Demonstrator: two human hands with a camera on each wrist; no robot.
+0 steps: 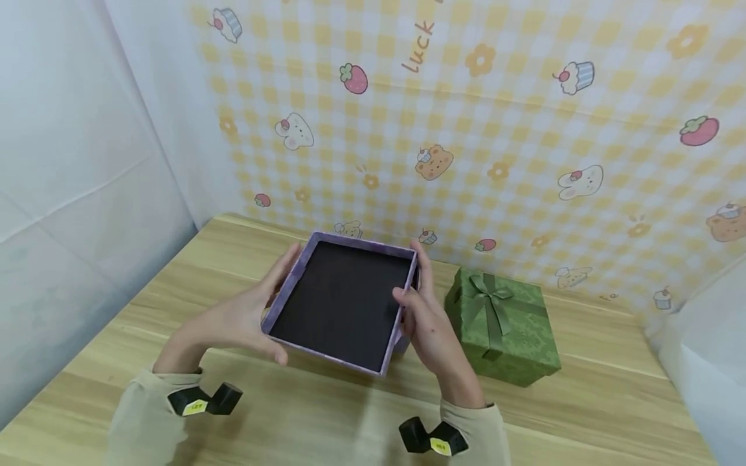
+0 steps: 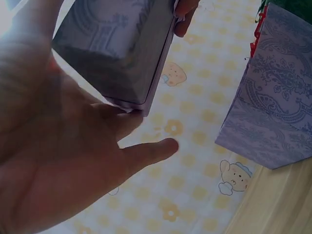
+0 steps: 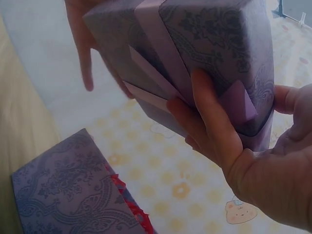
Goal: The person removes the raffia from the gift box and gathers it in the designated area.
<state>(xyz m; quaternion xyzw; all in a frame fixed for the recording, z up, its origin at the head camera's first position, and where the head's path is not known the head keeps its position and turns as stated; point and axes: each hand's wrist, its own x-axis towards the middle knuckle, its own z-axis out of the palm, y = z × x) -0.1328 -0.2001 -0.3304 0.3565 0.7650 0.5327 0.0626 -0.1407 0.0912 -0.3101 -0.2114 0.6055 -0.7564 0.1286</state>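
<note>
Purp. box (image 1: 344, 304) btwn L/R hands (image 1: 250, 317) (image 1: 430, 327)

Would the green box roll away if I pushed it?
Probably not: the green box has flat sides. It would likely slide, not tip, as it looks wide and low. The bow might squash, since its ribbon loops look thin.

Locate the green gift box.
In the head view, the green gift box sits on the wood-grain table, just right of the right hand, near the checked backdrop.
</note>
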